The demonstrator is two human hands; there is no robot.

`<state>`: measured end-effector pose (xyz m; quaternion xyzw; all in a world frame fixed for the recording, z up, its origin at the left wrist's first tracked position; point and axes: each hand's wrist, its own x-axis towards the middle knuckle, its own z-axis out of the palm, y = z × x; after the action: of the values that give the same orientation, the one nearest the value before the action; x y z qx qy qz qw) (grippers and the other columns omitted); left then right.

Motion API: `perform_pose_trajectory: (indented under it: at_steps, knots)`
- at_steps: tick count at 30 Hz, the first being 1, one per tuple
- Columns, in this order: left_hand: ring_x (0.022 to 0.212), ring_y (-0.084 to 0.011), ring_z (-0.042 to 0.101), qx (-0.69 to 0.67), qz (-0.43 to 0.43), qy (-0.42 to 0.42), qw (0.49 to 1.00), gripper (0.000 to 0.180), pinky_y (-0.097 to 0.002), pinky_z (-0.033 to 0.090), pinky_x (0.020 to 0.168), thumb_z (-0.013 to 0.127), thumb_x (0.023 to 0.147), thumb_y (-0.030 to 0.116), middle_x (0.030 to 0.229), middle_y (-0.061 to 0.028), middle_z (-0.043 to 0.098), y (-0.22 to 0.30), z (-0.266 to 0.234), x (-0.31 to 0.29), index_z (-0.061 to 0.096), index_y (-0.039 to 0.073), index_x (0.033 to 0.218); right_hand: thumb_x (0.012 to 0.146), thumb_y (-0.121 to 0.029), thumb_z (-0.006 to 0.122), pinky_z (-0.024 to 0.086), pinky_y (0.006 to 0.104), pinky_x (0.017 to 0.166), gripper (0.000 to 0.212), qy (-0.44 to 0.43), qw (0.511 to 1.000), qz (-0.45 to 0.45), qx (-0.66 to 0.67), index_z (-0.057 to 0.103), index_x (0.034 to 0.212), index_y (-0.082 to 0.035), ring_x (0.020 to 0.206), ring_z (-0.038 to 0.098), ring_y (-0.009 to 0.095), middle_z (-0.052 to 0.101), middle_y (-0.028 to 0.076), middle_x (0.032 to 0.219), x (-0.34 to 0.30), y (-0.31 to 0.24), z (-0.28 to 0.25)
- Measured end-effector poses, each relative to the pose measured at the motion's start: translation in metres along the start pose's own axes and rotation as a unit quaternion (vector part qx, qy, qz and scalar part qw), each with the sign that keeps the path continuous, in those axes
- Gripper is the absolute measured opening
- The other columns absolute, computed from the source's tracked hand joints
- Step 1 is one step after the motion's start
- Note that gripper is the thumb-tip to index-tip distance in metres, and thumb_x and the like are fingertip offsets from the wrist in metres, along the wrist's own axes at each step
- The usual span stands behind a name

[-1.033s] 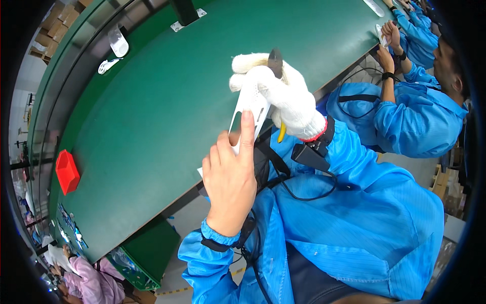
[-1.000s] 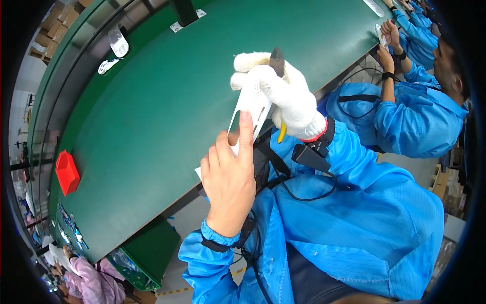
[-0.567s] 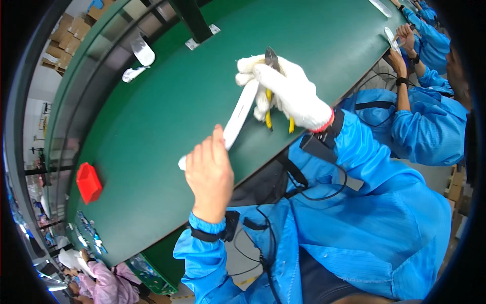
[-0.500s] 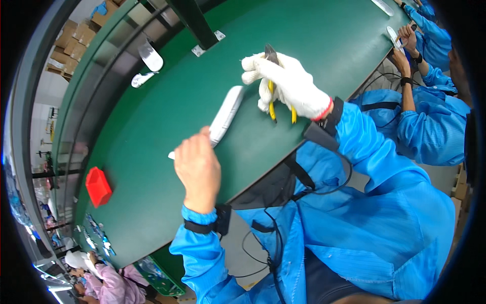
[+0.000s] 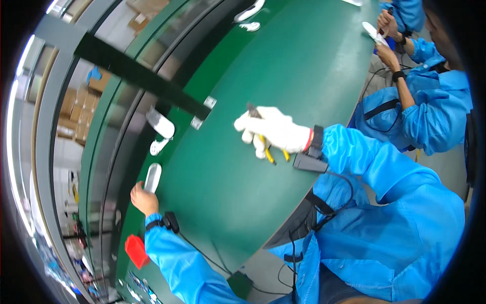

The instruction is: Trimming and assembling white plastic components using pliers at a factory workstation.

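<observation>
The wide green belt table (image 5: pixel 283 66) runs far. My bare left hand (image 5: pixel 143 198) pinches the long white plastic piece (image 5: pixel 152 177) at its far edge; it could slip off. My gloved right hand (image 5: pixel 271 130) squeezes yellow-handled cutters (image 5: pixel 267 148).

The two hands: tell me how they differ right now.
The right hand wears a white glove; the left hand is bare. The right hand grips yellow-handled pliers over the green belt; the left hand reaches to the belt's far edge, holding a white plastic part. Both have blue sleeves and wrist straps.
</observation>
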<state>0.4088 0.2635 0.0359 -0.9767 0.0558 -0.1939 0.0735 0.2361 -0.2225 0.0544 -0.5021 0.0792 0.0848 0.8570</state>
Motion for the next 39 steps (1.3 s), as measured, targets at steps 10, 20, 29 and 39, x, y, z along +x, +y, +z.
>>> perform_pose_trajectory:
  at_steps: [10, 20, 29, 39]
  knots:
    - [0.106, -0.0397, 0.063, -0.094, 0.109, -0.064, 0.987, 0.049, -0.0507, 0.046, 0.094, 0.064, 0.092, 0.032, 0.109, -0.0190, 0.070, 0.191, -0.003, 0.106, 0.057, 0.012, 0.137, 0.097, -0.031, 0.065, 0.055, 0.0314, 0.051, 0.031, -0.002, 1.000, 0.025, -0.002, 0.057, 0.107, -0.002, 0.052, 0.059, 0.012, 0.060, 0.007, 0.083, -0.003, -0.011, -0.001]
    - [0.097, -0.0402, 0.066, -0.340, 0.088, 0.122, 0.929, 0.032, -0.0452, 0.052, 0.087, 0.054, 0.088, 0.002, 0.110, -0.0216, 0.067, 0.217, -0.006, 0.114, 0.070, 0.002, 0.117, 0.098, -0.028, 0.062, 0.052, 0.0320, 0.046, 0.030, -0.007, 1.000, 0.013, -0.012, 0.055, 0.105, 0.000, 0.048, 0.060, 0.016, 0.060, 0.009, 0.079, -0.005, -0.009, 0.003]
    - [0.081, -0.0187, 0.069, -0.599, -0.107, 0.017, 0.793, 0.042, -0.0273, 0.056, 0.063, 0.049, 0.095, -0.001, 0.119, -0.0150, 0.064, 0.113, -0.138, -0.011, 0.051, 0.003, 0.137, 0.097, -0.021, 0.061, 0.057, 0.0367, 0.054, 0.028, -0.032, 0.999, 0.007, 0.012, 0.057, 0.115, 0.001, 0.053, 0.061, 0.016, 0.060, 0.008, 0.083, 0.001, 0.001, 0.000]
    - [0.080, -0.0138, 0.065, -0.688, -0.086, -0.349, 0.631, 0.023, -0.0288, 0.051, 0.070, 0.064, 0.094, 0.020, 0.091, -0.0054, 0.069, 0.100, -0.142, -0.145, 0.067, 0.000, 0.107, 0.103, -0.024, 0.053, 0.062, 0.0414, 0.068, 0.033, -0.106, 0.993, -0.007, -0.052, 0.055, 0.123, 0.002, 0.076, 0.070, 0.027, 0.066, 0.010, 0.092, -0.003, 0.004, 0.005]
